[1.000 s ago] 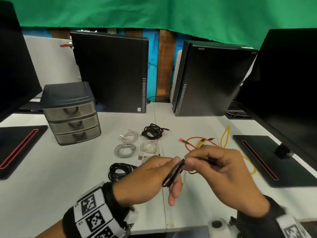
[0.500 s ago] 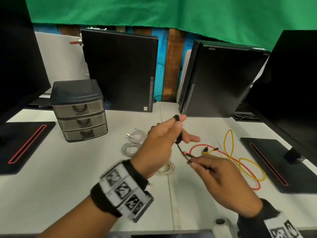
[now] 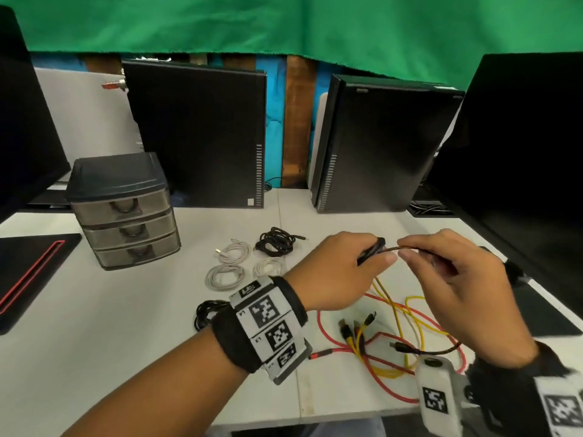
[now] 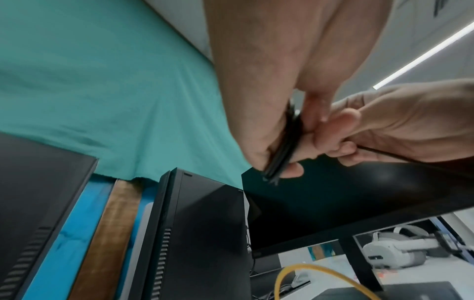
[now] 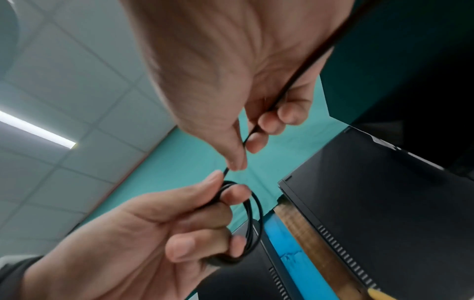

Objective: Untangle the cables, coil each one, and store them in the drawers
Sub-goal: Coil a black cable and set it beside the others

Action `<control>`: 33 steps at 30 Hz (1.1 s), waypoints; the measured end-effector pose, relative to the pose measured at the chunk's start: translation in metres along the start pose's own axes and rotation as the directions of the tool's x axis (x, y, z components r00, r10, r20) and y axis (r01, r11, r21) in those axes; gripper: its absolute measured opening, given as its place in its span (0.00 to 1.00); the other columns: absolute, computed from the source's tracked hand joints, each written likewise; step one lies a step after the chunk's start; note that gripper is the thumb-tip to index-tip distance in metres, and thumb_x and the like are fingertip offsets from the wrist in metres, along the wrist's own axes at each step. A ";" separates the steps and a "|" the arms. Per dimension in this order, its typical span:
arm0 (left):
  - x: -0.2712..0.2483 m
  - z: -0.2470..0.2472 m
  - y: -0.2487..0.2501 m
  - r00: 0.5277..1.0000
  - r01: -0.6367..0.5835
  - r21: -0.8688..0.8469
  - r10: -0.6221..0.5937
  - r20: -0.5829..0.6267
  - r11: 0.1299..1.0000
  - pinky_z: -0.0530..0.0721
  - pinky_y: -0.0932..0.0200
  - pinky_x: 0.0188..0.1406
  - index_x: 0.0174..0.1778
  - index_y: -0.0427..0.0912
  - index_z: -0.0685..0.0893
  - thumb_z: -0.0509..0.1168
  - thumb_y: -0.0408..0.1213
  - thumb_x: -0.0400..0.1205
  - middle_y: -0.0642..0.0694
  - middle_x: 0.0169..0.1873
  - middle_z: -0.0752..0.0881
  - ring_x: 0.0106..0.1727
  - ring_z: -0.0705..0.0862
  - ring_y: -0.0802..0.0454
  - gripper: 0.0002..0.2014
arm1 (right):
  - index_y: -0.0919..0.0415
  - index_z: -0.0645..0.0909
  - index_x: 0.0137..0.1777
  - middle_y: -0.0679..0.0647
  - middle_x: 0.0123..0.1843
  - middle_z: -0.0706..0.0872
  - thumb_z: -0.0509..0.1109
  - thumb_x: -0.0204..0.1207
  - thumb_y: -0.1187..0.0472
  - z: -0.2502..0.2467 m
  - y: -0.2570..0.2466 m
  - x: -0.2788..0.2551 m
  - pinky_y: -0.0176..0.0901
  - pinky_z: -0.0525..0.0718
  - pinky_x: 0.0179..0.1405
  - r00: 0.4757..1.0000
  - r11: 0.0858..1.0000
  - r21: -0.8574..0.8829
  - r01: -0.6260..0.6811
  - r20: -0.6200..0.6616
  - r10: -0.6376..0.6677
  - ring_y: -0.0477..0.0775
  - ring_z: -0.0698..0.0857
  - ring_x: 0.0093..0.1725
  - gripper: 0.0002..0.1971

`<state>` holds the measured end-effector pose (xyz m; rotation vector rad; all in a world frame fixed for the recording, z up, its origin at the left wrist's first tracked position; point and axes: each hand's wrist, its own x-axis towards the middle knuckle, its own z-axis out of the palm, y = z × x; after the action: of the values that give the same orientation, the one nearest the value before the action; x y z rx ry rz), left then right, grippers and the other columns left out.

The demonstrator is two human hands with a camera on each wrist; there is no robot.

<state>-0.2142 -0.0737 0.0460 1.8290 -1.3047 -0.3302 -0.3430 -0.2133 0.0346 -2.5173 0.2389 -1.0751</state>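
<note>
My left hand (image 3: 353, 266) holds a small coil of thin black cable (image 5: 252, 215) pinched between thumb and fingers above the table. My right hand (image 3: 448, 269) pinches the same cable's free strand (image 3: 407, 247) just right of the coil; the strand (image 5: 302, 67) runs back across the palm. The cable's tail (image 3: 422, 350) lies on the table among tangled red cable (image 3: 331, 339) and yellow cable (image 3: 397, 313). Three coiled white cables (image 3: 225, 275) and two coiled black cables (image 3: 277, 242) lie further left. A grey three-drawer unit (image 3: 126, 212) stands at the back left, drawers closed.
Two black computer towers (image 3: 202, 134) stand upright at the back of the white table (image 3: 94, 342). Black monitor bases with red stripes (image 3: 28, 275) flank both sides, with a monitor (image 3: 530, 152) on the right. The table's front edge is close to my wrists.
My left hand has come back down from its raised position, and both hands now meet over the red and yellow tangle. The right hand rose to pinch the strand beside the coil.
</note>
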 end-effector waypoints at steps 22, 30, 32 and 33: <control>0.006 -0.078 0.018 0.949 0.096 -0.528 -0.238 -0.207 0.843 0.85 0.55 0.51 0.42 0.41 0.79 0.57 0.42 0.90 0.53 0.21 0.69 0.23 0.70 0.57 0.14 | 0.45 0.85 0.56 0.37 0.54 0.86 0.72 0.79 0.44 0.032 0.041 -0.022 0.28 0.79 0.44 0.674 0.913 -0.126 -0.388 0.637 0.374 0.36 0.85 0.48 0.10; -0.025 -0.065 -0.012 0.914 0.282 -0.474 -0.384 -0.132 0.835 0.87 0.55 0.49 0.36 0.42 0.77 0.60 0.47 0.88 0.53 0.17 0.68 0.19 0.68 0.55 0.18 | 0.54 0.88 0.52 0.49 0.48 0.93 0.63 0.86 0.54 0.020 -0.022 0.003 0.50 0.86 0.49 0.890 0.698 0.596 -0.398 0.065 0.452 0.50 0.91 0.50 0.11; -0.038 -0.055 -0.018 0.906 0.320 -0.474 -0.412 -0.101 0.820 0.87 0.53 0.52 0.34 0.42 0.78 0.60 0.48 0.88 0.53 0.17 0.67 0.19 0.67 0.54 0.19 | 0.50 0.85 0.60 0.49 0.54 0.93 0.63 0.81 0.45 0.023 -0.044 0.000 0.47 0.86 0.55 0.887 0.595 0.682 -0.425 0.181 0.425 0.49 0.91 0.55 0.15; -0.045 -0.051 -0.021 0.903 0.326 -0.504 -0.421 -0.083 0.799 0.86 0.54 0.51 0.34 0.41 0.78 0.60 0.47 0.88 0.53 0.16 0.67 0.19 0.67 0.54 0.19 | 0.49 0.84 0.63 0.49 0.54 0.93 0.64 0.78 0.45 0.028 -0.052 -0.003 0.45 0.88 0.56 0.880 0.575 0.678 -0.458 0.255 0.400 0.49 0.91 0.55 0.18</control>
<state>-0.1874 -0.0085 0.0501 1.6232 -0.6343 -0.6173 -0.3241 -0.1573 0.0367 -1.6391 0.3106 -0.6743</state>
